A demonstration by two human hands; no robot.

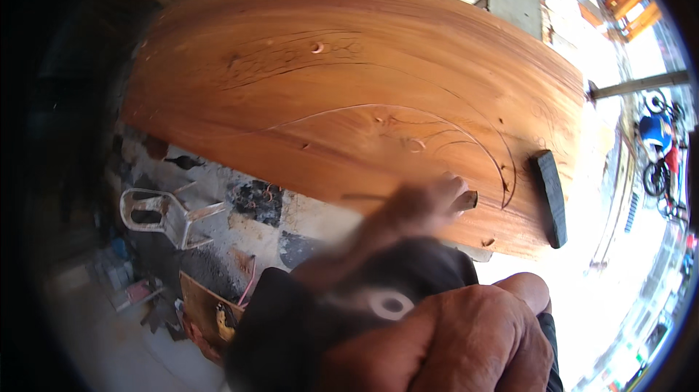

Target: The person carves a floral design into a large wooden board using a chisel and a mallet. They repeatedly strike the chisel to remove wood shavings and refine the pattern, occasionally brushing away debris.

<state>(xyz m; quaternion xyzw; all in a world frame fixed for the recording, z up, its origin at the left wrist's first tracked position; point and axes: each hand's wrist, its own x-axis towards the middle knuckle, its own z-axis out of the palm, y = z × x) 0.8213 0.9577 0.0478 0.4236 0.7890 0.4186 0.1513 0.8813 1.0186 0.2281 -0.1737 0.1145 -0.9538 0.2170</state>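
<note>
My left hand [437, 198] and its forearm are smeared by motion over the near edge of a large reddish-brown wooden slab [291, 17]. The fingers are curled around a tool with a short wooden handle [468, 201]; its tan, dark-rimmed end sticks out to the right. What kind of tool it is stays hidden by the hand and blur. Long curved lines and leaf-like strokes are cut or drawn into the slab. A few curled wood shavings [317, 48] lie on it. My right hand does not show.
A dark rectangular block [550, 199] rests on the slab's right end. My bent bare leg [466, 334] fills the lower right. On the stained floor at left lies a white plastic chair [169, 216]. A wooden board [204, 305] stands below it. Motorcycles [657, 137] are outside at far right.
</note>
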